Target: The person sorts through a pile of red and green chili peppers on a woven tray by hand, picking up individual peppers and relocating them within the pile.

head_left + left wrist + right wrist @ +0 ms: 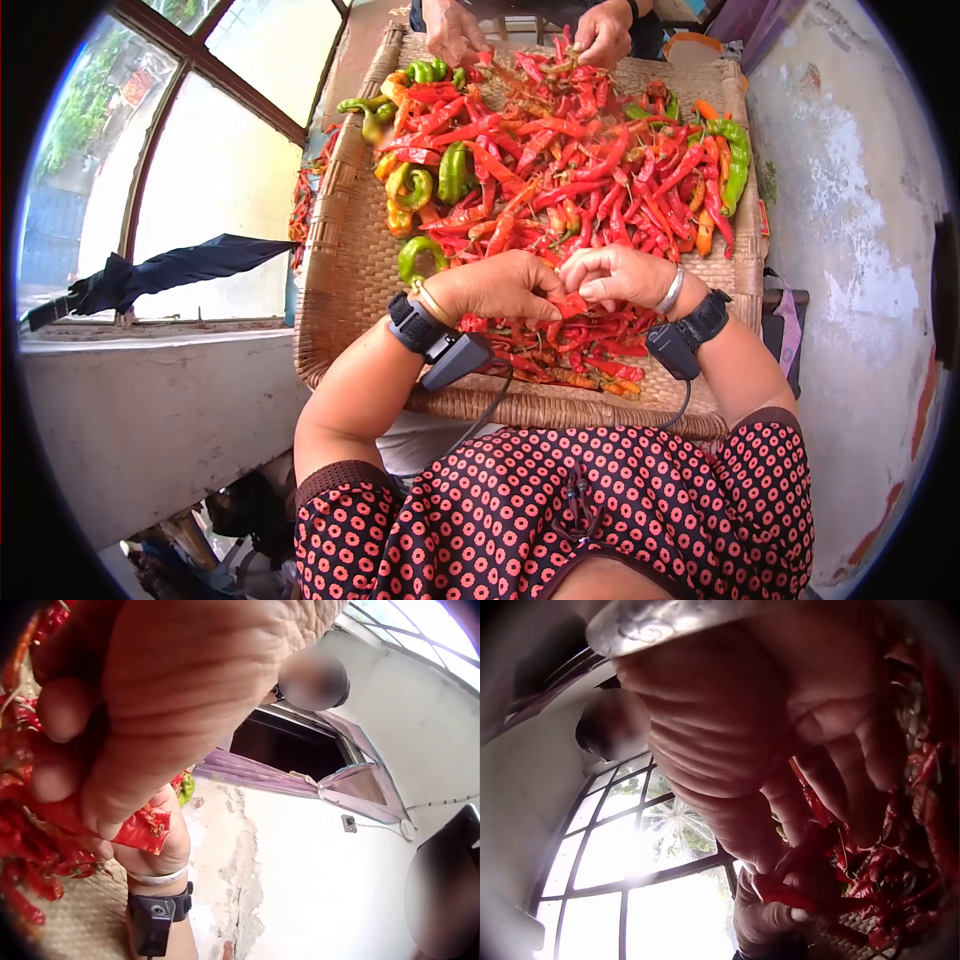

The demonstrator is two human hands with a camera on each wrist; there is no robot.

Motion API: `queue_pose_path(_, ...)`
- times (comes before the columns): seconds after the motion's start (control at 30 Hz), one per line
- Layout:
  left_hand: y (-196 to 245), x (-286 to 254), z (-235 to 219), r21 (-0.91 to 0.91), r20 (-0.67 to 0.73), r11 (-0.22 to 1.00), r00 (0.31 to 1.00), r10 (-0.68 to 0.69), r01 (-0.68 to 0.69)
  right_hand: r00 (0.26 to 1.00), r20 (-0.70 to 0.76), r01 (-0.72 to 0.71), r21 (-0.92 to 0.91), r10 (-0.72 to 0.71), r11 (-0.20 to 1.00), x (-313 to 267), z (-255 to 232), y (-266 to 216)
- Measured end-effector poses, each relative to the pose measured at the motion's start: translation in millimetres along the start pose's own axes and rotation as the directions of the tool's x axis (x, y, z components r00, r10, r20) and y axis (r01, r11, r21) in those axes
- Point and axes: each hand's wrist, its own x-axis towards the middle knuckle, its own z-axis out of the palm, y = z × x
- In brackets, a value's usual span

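Observation:
My left hand [500,284] and right hand [622,275] meet over the near part of a heap of red chili peppers [590,190]. Between them is a torn-looking piece of red chili pepper [571,304]. Left fingers and thumb pinch it, and its opened end [148,831] shows pale seeds in the left wrist view. On its other side, my right thumb and fingertips pinch the same chili [784,893]; the remaining right fingers spread loosely above the heap. The heap lies on a large woven tray [335,280].
Across the tray, another person's hands [603,32] work at the heap's far side. Green peppers [455,172] lie along the left, with a long green one [738,165] at right. A window with a dark folded umbrella [200,268] is left; a peeling wall [850,220] stands right.

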Motion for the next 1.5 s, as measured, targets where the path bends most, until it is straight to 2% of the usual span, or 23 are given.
queue_pose_path(0.13, -1, -2, -4, -0.026, -0.037, 0.997, 0.997, -0.068, 0.067, 0.993, 0.057, -0.108, 0.102, 0.102, 0.989, -5, 4, -15)
queue_pose_path(0.2, -4, -2, -5, -0.021, -0.024, 0.997, 0.997, -0.071, 0.070, 0.983, 0.085, -0.162, -0.006, 0.162, 0.987, -5, 0, -15)
queue_pose_path(0.27, -2, -4, -6, -0.007, -0.030, 0.998, 0.998, -0.059, 0.059, 0.987, 0.032, -0.158, 0.009, 0.157, 0.987, -5, 1, -16)
queue_pose_path(0.33, -4, -4, -9, -0.028, -0.183, 0.999, 0.983, -0.030, 0.026, 0.982, -0.081, -0.176, -0.053, 0.172, 0.983, -9, -3, -24)
queue_pose_path(0.37, -7, -3, -9, 0.026, -0.330, 0.999, 0.943, 0.029, -0.022, 0.974, -0.179, -0.145, -0.021, 0.139, 0.989, -12, -7, -29)
queue_pose_path(0.4, -20, 5, -11, 0.142, -0.474, 0.971, 0.848, 0.237, -0.192, 0.956, -0.275, -0.108, 0.008, 0.107, 0.994, -13, -10, -32)
queue_pose_path(0.43, -20, 9, -11, -0.044, -0.569, 0.983, 0.813, 0.124, -0.181, 0.904, -0.428, 0.020, 0.078, 0.015, 0.997, -11, -10, -31)
queue_pose_path(0.47, -19, 10, -13, -0.225, -0.639, 0.956, 0.769, 0.000, -0.187, 0.872, -0.484, 0.213, 0.242, -0.073, 0.946, -10, -20, -20)
queue_pose_path(0.5, -15, 6, -17, -0.162, -0.669, 0.974, 0.744, 0.012, -0.160, 0.839, -0.509, 0.371, 0.276, -0.193, 0.887, -7, -15, -28)
queue_pose_path(0.53, -17, 8, -18, -0.221, -0.686, 0.951, 0.727, 0.005, -0.215, 0.787, -0.539, 0.514, 0.307, -0.299, 0.801, -6, -11, -37)
queue_pose_path(0.6, -19, 9, -20, -0.311, -0.627, 0.929, 0.778, -0.042, -0.201, 0.809, -0.501, 0.497, 0.306, -0.307, 0.812, -7, -17, -32)
queue_pose_path(0.67, -24, 12, -20, -0.315, -0.605, 0.928, 0.796, -0.036, -0.197, 0.830, -0.530, 0.228, 0.039, -0.173, 0.973, -6, -20, -17)
queue_pose_path(0.73, -23, 14, -15, -0.390, -0.520, 0.906, 0.851, -0.070, -0.163, 0.920, -0.387, 0.070, -0.011, -0.069, 0.998, -4, -15, -14)
queue_pose_path(0.8, -22, 15, -12, -0.392, -0.468, 0.888, 0.883, 0.030, -0.238, 0.940, -0.338, 0.007, -0.107, -0.043, 0.994, -1, 3, -23)
queue_pose_path(0.87, -18, 13, -6, -0.441, -0.438, 0.863, 0.898, 0.031, -0.245, 0.959, -0.255, 0.123, -0.017, -0.123, 0.992, 5, 6, -3)
queue_pose_path(0.93, -19, 13, -3, -0.438, -0.409, 0.867, 0.912, 0.042, -0.236, 0.979, -0.204, 0.016, -0.012, -0.018, 1.000, 3, 12, -7)
queue_pose_path(1.13, -14, 11, 2, -0.517, -0.395, 0.803, 0.915, 0.084, -0.297, 0.979, -0.203, 0.014, 0.000, -0.013, 1.000, 5, 18, -10)
queue_pose_path(1.2, -19, 13, 2, -0.567, -0.414, 0.734, 0.899, 0.139, -0.375, 0.983, -0.181, 0.023, -0.004, -0.024, 1.000, 6, 19, -7)
queue_pose_path(1.27, -19, 12, 2, -0.580, -0.432, 0.722, 0.894, 0.121, -0.378, 0.982, -0.187, -0.013, 0.009, 0.014, 1.000, 4, 19, -9)
queue_pose_path(1.37, -15, 12, -3, -0.472, -0.655, 0.818, 0.752, -0.076, -0.329, 0.969, -0.241, -0.056, -0.027, 0.048, 0.998, 5, 13, -8)
queue_pose_path(1.4, -24, 14, -9, -0.399, -0.711, 0.843, 0.702, -0.035, -0.362, 0.966, -0.253, -0.078, -0.066, 0.059, 0.995, 6, 9, -7)
queue_pose_path(1.47, -34, 11, -23, -0.222, -0.755, 0.963, 0.653, -0.068, -0.156, 0.945, -0.299, -0.174, -0.115, 0.133, 0.978, 6, 5, -13)
queue_pose_path(1.5, -43, 10, -28, -0.220, -0.758, 0.961, 0.649, -0.060, -0.168, 0.939, -0.327, -0.159, -0.137, 0.107, 0.978, 7, 2, -11)
